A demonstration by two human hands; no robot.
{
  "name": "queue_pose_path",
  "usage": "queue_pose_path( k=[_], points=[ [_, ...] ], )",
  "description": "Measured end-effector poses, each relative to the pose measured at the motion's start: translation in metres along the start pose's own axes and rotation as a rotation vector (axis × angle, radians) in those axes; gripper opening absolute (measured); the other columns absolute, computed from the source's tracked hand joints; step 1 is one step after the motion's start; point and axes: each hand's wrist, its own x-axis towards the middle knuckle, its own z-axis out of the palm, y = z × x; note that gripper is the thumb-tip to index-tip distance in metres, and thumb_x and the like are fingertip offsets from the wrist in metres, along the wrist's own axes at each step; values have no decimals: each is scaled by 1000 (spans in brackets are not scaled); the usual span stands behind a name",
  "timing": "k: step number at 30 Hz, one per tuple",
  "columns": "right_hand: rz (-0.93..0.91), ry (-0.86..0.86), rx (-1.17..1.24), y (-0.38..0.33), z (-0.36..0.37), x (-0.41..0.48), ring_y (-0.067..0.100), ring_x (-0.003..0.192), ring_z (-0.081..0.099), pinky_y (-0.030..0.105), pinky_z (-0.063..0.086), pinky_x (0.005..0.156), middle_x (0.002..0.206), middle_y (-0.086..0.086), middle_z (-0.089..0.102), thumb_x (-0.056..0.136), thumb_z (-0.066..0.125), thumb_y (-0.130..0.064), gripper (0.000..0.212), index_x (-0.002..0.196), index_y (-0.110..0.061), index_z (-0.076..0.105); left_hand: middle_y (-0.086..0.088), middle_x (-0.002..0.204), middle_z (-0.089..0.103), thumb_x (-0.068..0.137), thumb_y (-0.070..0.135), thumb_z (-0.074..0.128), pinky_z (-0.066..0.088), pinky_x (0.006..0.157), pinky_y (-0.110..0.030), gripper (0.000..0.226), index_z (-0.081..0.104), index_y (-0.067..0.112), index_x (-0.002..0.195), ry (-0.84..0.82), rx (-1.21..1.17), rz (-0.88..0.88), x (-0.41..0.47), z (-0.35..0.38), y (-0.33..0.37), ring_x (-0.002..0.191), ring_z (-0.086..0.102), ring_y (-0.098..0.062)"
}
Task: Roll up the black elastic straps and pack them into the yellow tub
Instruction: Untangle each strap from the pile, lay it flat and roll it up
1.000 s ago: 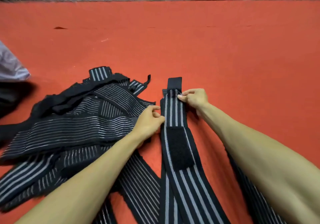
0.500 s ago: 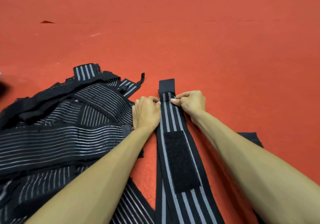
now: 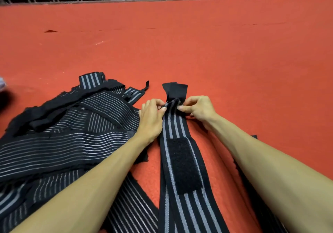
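Strap end (image 3: 175,90) newly bunched, left hand (image 3: 152,117) and right hand (image 3: 200,109) pinching it, pile (image 3: 72,133) alongside

Both bare forearms reach in from near edge of red surface (image 3: 234,61), converging. Left hand (image 3: 152,117) knuckles up, fingers curled, pinching strap (image 3: 173,126) end at left edge. Right hand (image 3: 200,109) pinching right edge, thumb pointing inward. Fingertips partly buried in fabric; probably thumb-and-forefinger grips.

The long black elastic strap (image 3: 173,124) bears broad grey stripes and a plain black patch (image 3: 183,166); heaped black straps (image 3: 72,142) show thin pale lines on orange-red felt flooring (image 3: 216,52).
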Motion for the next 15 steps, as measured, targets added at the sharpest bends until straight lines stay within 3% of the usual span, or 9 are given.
queue_pose_path(
  k=[3,7,10,13,15],
  points=[
    [-40,-26,55,-15,-11,-17,13,64,66,26,57,59,74,4,67,76,79,-3,15,74,-11,66,-3,107,51,98,14,50,37,91,-30,7,46,17,104,-50,-141,12,-10,-14,15,102,47,-16],
    [-197,25,33,-44,-27,-44,-3,54,60,10,46,59,64,-2,64,73,81,-4,26,88,-14,63,-7,99,54,102,16,42,45,77,-36,9,35,14,108,-90,-409,-59,-23,-33,52,86,53,-18],
    [-238,-6,-13,-72,-45,-74,0,55,57,10,43,57,68,0,64,77,80,-9,26,99,-9,68,-2,95,61,103,14,40,48,68,-22,12,34,15,113,-88,-481,-41,-38,-55,84,74,59,-9],
    [-301,-43,-73,-100,-62,-106,4,59,53,12,43,54,77,4,64,81,77,-14,13,91,-8,70,1,111,64,103,14,42,51,87,-21,26,45,12,128,-83,-476,16,-54,-82,113,100,64,-10],
    [-339,-49,-73,-117,-71,-129,5,58,52,15,43,53,74,3,63,81,77,-13,10,81,-12,67,-3,117,64,103,14,41,49,89,-19,28,53,7,128,-85,-418,79,-67,-99,133,106,61,-13]
  ],
)
